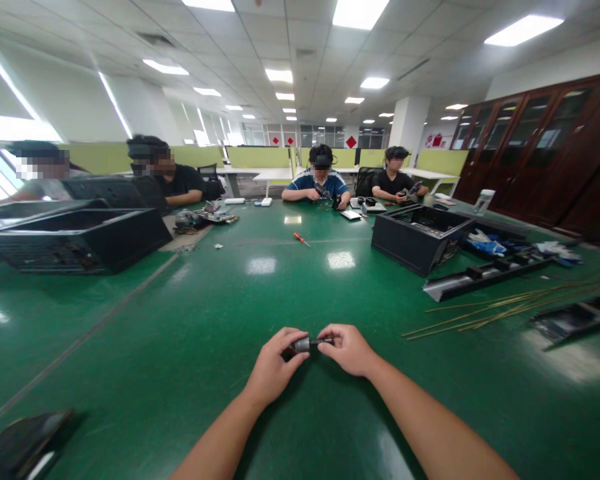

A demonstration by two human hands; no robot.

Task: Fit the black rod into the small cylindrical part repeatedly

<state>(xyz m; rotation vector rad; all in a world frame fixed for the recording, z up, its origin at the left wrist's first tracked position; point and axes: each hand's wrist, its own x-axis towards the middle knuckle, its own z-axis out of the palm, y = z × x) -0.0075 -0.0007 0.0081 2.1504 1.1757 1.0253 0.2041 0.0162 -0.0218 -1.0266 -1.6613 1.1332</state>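
Note:
Just above the green tabletop, my left hand (275, 363) is closed around a short grey metal cylinder (303, 345) that looks like a drill chuck; the rest of it is hidden in my palm. A thin dark rod (316, 342), perhaps a bit, runs from the cylinder's right end. My right hand (349, 348) pinches that rod's far end between thumb and fingers, and its tip is partly covered. Both hands are close together in front of me.
An orange screwdriver (301, 239) lies mid-table. Black computer cases stand at left (80, 240) and right (420, 237). Thin brass-coloured rods (485, 303) and a black metal rail (490, 277) lie right. A dark flat object (25, 443) sits near left. Several people work opposite.

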